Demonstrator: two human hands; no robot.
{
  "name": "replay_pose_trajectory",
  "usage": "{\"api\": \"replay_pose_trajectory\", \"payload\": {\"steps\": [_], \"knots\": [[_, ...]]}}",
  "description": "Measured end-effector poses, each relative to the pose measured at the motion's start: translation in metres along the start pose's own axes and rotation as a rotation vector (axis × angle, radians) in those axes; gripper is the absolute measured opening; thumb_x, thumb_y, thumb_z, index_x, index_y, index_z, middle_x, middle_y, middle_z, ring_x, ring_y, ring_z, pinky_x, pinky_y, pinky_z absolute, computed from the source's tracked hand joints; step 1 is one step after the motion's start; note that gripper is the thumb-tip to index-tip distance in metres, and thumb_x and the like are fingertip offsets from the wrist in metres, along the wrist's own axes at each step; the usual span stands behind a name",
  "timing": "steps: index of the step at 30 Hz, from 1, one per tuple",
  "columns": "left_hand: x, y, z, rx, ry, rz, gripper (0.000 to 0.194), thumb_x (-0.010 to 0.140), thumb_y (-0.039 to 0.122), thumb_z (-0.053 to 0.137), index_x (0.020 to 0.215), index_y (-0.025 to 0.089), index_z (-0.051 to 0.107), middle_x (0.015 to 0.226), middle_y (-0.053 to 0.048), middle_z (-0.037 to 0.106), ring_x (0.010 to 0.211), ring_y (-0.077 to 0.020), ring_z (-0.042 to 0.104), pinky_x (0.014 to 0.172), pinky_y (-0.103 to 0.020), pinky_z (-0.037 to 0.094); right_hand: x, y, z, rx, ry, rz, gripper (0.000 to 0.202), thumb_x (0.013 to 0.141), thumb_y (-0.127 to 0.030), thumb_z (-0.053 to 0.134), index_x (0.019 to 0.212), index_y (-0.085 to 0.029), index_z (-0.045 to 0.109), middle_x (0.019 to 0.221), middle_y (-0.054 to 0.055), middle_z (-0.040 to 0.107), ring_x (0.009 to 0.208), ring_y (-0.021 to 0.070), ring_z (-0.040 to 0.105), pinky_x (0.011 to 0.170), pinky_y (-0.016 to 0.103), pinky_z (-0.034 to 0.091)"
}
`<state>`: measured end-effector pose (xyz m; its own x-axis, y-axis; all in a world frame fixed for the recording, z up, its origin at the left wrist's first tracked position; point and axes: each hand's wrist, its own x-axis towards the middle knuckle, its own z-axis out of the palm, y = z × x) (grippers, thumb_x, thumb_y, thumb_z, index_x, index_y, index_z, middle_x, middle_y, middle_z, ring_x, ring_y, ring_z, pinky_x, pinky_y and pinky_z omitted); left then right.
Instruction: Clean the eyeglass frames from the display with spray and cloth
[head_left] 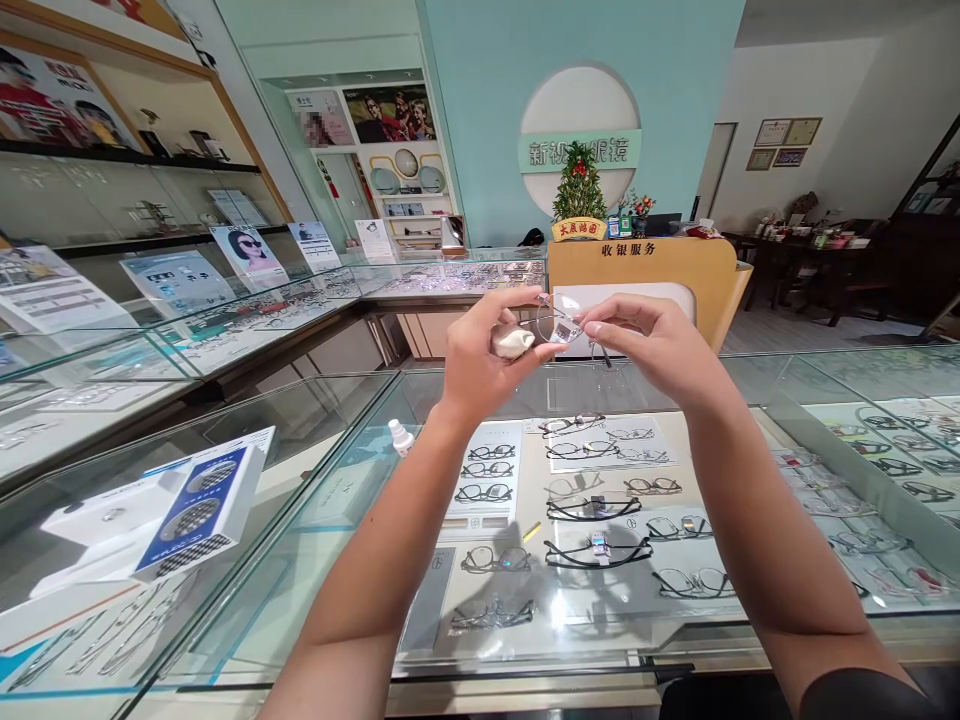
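Held up above the glass display case [551, 392] is a pair of thin-rimmed eyeglasses [541, 322], gripped from both sides. My left hand [487, 352] has its thumb and index finger at one end of the frame, and a crumpled white cloth [513, 341] is tucked in its palm. My right hand [645, 340] pinches the other side of the glasses with thumb and fingers. A small tag or sticker [564, 330] shows at the lens. One dark temple tip hangs down beneath the right fingers.
Several spectacle frames [598, 548] lie under the glass. A white spray bottle [400, 438] stands left of my left forearm, near a blue and white box [202, 500]. Beyond are a wooden counter [637, 262] with a plant [579, 185] and more glass cases [300, 300].
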<state>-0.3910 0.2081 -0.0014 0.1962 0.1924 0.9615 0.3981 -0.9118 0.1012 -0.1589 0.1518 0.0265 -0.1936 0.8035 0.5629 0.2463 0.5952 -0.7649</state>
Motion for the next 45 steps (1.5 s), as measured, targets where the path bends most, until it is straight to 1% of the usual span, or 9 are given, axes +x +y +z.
{"api": "replay_pose_trajectory", "payload": {"steps": [8, 14, 20, 24, 28, 32, 37, 40, 45], "knots": [[0.003, 0.004, -0.007, -0.104, -0.103, -0.092, 0.062, 0.079, 0.064, 0.087, 0.126, 0.028, 0.072, 0.115, -0.007, 0.08, 0.078, -0.016, 0.064, 0.074, -0.033, 0.054, 0.0, 0.004, -0.009, 0.126, -0.135, 0.107, 0.032, 0.084, -0.056, 0.086, 0.086, -0.025, 0.081, 0.092, 0.003, 0.078, 0.085, 0.0193, 0.066, 0.08, 0.037, 0.051], [0.006, 0.008, -0.007, -0.126, -0.08, -0.137, 0.071, 0.081, 0.061, 0.087, 0.142, 0.033, 0.063, 0.128, -0.007, 0.075, 0.084, -0.0176, 0.065, 0.073, -0.033, 0.053, 0.003, 0.011, -0.01, 0.147, -0.054, 0.067, 0.034, 0.079, -0.057, 0.09, 0.086, -0.024, 0.082, 0.089, 0.004, 0.079, 0.083, 0.0192, 0.067, 0.079, 0.037, 0.054], [0.006, 0.004, -0.012, -0.083, 0.04, -0.272, 0.03, 0.092, 0.054, 0.077, 0.104, 0.027, 0.071, 0.093, -0.002, 0.071, 0.065, -0.0132, 0.053, 0.061, -0.03, 0.041, 0.006, 0.017, -0.01, 0.151, 0.088, 0.018, 0.035, 0.074, -0.055, 0.094, 0.087, -0.024, 0.084, 0.093, 0.006, 0.083, 0.088, 0.0221, 0.072, 0.084, 0.042, 0.059], [0.005, -0.01, -0.018, 0.041, -0.151, -0.408, 0.033, 0.093, 0.052, 0.075, 0.079, 0.023, 0.065, 0.068, 0.0, 0.062, 0.059, -0.0152, 0.049, 0.057, -0.03, 0.035, 0.005, 0.015, -0.008, 0.164, 0.14, 0.026, 0.029, 0.076, -0.05, 0.094, 0.086, -0.024, 0.085, 0.094, 0.006, 0.083, 0.09, 0.0219, 0.073, 0.088, 0.043, 0.059], [-0.006, -0.038, -0.019, 0.264, -0.552, -0.535, 0.039, 0.091, 0.051, 0.072, 0.067, 0.023, 0.059, 0.062, -0.002, 0.062, 0.055, -0.018, 0.05, 0.056, -0.032, 0.032, 0.005, 0.014, -0.006, 0.188, 0.118, 0.042, 0.03, 0.074, -0.049, 0.095, 0.085, -0.024, 0.084, 0.097, 0.006, 0.084, 0.093, 0.0224, 0.074, 0.09, 0.043, 0.059], [-0.029, -0.074, -0.007, 0.367, -0.989, -0.668, 0.032, 0.083, 0.05, 0.079, 0.072, 0.021, 0.068, 0.067, -0.005, 0.069, 0.055, -0.0194, 0.056, 0.057, -0.032, 0.038, 0.005, 0.013, -0.005, 0.222, 0.069, 0.071, 0.032, 0.072, -0.05, 0.095, 0.084, -0.023, 0.082, 0.095, 0.006, 0.083, 0.088, 0.0203, 0.072, 0.087, 0.041, 0.058], [-0.062, -0.099, 0.012, 0.405, -1.248, -0.749, 0.033, 0.089, 0.047, 0.081, 0.085, 0.016, 0.07, 0.073, 0.0, 0.069, 0.059, -0.0138, 0.059, 0.061, -0.029, 0.051, 0.004, 0.01, -0.005, 0.19, 0.054, 0.084, 0.033, 0.073, -0.053, 0.094, 0.083, -0.024, 0.082, 0.088, 0.004, 0.08, 0.082, 0.0184, 0.068, 0.08, 0.038, 0.055], [-0.068, -0.101, 0.017, 0.441, -1.276, -0.812, 0.033, 0.093, 0.048, 0.078, 0.092, 0.015, 0.071, 0.084, -0.003, 0.071, 0.075, -0.0166, 0.068, 0.072, -0.033, 0.058, 0.004, 0.009, -0.004, 0.199, 0.072, 0.089, 0.036, 0.07, -0.055, 0.095, 0.081, -0.023, 0.082, 0.086, 0.004, 0.079, 0.08, 0.0176, 0.067, 0.077, 0.037, 0.054], [-0.038, -0.073, 0.014, 0.542, -0.971, -0.768, 0.035, 0.074, 0.049, 0.088, 0.078, 0.018, 0.072, 0.105, -0.02, 0.075, 0.103, -0.0381, 0.069, 0.084, -0.045, 0.052, 0.006, 0.011, -0.005, 0.181, 0.105, 0.082, 0.039, 0.066, -0.055, 0.096, 0.079, -0.022, 0.081, 0.083, 0.005, 0.079, 0.076, 0.0175, 0.066, 0.073, 0.036, 0.054]]}}
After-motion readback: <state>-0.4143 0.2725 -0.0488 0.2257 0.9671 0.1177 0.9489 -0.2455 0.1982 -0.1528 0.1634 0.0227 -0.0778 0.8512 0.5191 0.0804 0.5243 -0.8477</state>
